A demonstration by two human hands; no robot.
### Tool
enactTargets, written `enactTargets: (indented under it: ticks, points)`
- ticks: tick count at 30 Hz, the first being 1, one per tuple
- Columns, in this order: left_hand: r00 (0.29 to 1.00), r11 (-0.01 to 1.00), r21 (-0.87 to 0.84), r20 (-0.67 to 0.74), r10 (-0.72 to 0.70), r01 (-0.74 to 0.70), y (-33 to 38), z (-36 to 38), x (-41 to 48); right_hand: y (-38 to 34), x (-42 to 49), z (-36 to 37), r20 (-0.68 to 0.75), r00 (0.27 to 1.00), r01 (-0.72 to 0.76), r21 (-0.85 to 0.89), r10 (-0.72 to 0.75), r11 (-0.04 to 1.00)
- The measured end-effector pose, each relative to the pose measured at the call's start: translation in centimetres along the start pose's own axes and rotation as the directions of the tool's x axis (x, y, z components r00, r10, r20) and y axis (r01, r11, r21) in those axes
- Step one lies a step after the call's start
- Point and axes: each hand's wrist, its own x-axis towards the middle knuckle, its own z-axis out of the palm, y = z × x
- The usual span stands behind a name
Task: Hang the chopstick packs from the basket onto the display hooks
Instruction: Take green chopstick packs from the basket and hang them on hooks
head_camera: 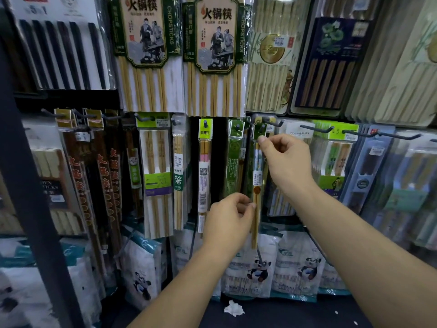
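So the left hand (230, 214) pinches the slim chopstick pack (256, 176) low down, coming in from 9 o'clock. The pack looks light and stiffish with a slick plastic sleeve, so grab the ends. Further up, the right hand (287, 159) pinches its 12 o'clock end, right by a display hook (274, 123). Can't tell if the hole's on yet, too blurry.
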Motion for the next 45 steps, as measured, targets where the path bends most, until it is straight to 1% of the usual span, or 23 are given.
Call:
enactTargets:
  ticks: [5, 8, 11, 14, 17, 18, 19, 21, 23, 25, 27, 29, 31, 32, 33, 35, 38, 41, 43, 45]
  points:
    - [0.999, 0.991, 0.131, -0.004, 0.043, -0.042, 0.0, 0.4, 0.2, 0.2, 0.2, 0.6, -0.002, 0.999, 0.035, -0.027, -0.035, 0.999]
    - [0.998, 0.979, 0.192, 0.015, 0.061, -0.063, -0.3, 0.1, -0.3, 0.2, -0.9, 0.2, 0.002, 0.999, 0.047, -0.001, -0.047, 0.999]
    - [0.996, 0.971, 0.224, 0.047, 0.074, -0.082, -0.9, -0.7, -1.6, 1.0, -3.6, -0.4, 0.029, 1.0, 0.005, 0.023, -0.006, 1.0]
    - [0.998, 0.972, 0.233, 0.065, 0.026, -0.04, -2.4, -1.7, -3.3, 3.0, -8.0, -0.6, 0.097, 0.994, -0.058, 0.014, 0.057, 0.998]
    - [0.994, 0.97, 0.232, 0.059, -0.088, 0.072, -5.6, -2.8, -5.9, 6.4, -13.7, 0.0, 0.221, 0.965, -0.132, -0.061, 0.142, 0.989]
    - [0.989, 0.961, 0.251, 0.06, -0.134, 0.115, -7.3, -3.1, -7.0, 7.9, -15.9, 0.4, 0.285, 0.939, -0.167, -0.105, 0.191, 0.98]
    - [0.98, 0.946, 0.279, 0.065, -0.188, 0.163, -9.1, -3.3, -8.3, 9.4, -18.2, 0.8, 0.364, 0.898, -0.203, -0.158, 0.248, 0.966]
    - [0.948, 0.898, 0.352, 0.074, -0.309, 0.265, -13.3, -3.9, -11.4, 12.7, -23.0, 1.8, 0.533, 0.766, -0.24, -0.282, 0.36, 0.929]
    - [0.895, 0.83, 0.42, 0.084, -0.438, 0.367, -17.5, -4.8, -14.8, 15.7, -27.8, 2.9, 0.651, 0.613, -0.239, -0.387, 0.448, 0.89]
    - [0.835, 0.744, 0.482, 0.045, -0.549, 0.463, -21.2, -5.9, -18.2, 18.7, -32.3, 4.0, 0.705, 0.492, -0.237, -0.457, 0.511, 0.857]
    - [0.787, 0.65, 0.525, -0.064, -0.613, 0.549, -24.4, -7.1, -21.4, 21.6, -36.6, 5.2, 0.723, 0.363, -0.211, -0.552, 0.589, 0.807]
    - [0.72, 0.561, 0.525, -0.155, -0.677, 0.64, -26.7, -8.2, -24.3, 24.4, -40.6, 6.3, 0.719, 0.22, -0.157, -0.641, 0.66, 0.751]
    - [0.638, 0.501, 0.481, -0.172, -0.75, 0.719, -28.7, -9.1, -26.9, 27.1, -44.2, 7.0, 0.713, 0.107, -0.098, -0.686, 0.693, 0.721]
    - [0.602, 0.488, 0.447, -0.153, -0.784, 0.75, -29.4, -9.4, -27.9, 28.3, -45.6, 7.2, 0.707, 0.079, -0.06, -0.7, 0.702, 0.712]
    - [0.569, 0.479, 0.411, -0.126, -0.813, 0.776, -30.0, -9.6, -28.8, 29.4, -46.8, 7.5, 0.699, 0.067, -0.03, -0.711, 0.711, 0.702]
    - [0.529, 0.474, 0.345, -0.08, -0.845, 0.81, -30.8, -9.7, -30.2, 31.4, -48.6, 8.0, 0.692, 0.045, -0.002, -0.722, 0.721, 0.692]
    - [0.538, 0.499, 0.287, -0.073, -0.84, 0.818, -31.6, -9.2, -31.5, 33.6, -50.7, 8.9, 0.7, 0.034, 0.064, -0.713, 0.713, 0.698]
    - [0.548, 0.509, 0.269, -0.09, -0.832, 0.818, -32.1, -9.0, -32.0, 34.8, -52.5, 9.6, 0.735, 0.062, 0.218, -0.67, 0.675, 0.709]
    - [0.547, 0.507, 0.268, -0.098, -0.832, 0.819, -32.4, -9.0, -32.1, 35.0, -53.1, 10.1, 0.744, 0.07, 0.341, -0.644, 0.664, 0.685]
    - [0.549, 0.506, 0.271, -0.111, -0.828, 0.819, -32.5, -9.0, -32.1, 35.0, -53.1, 10.7, 0.754, 0.099, 0.421, -0.623, 0.65, 0.659]
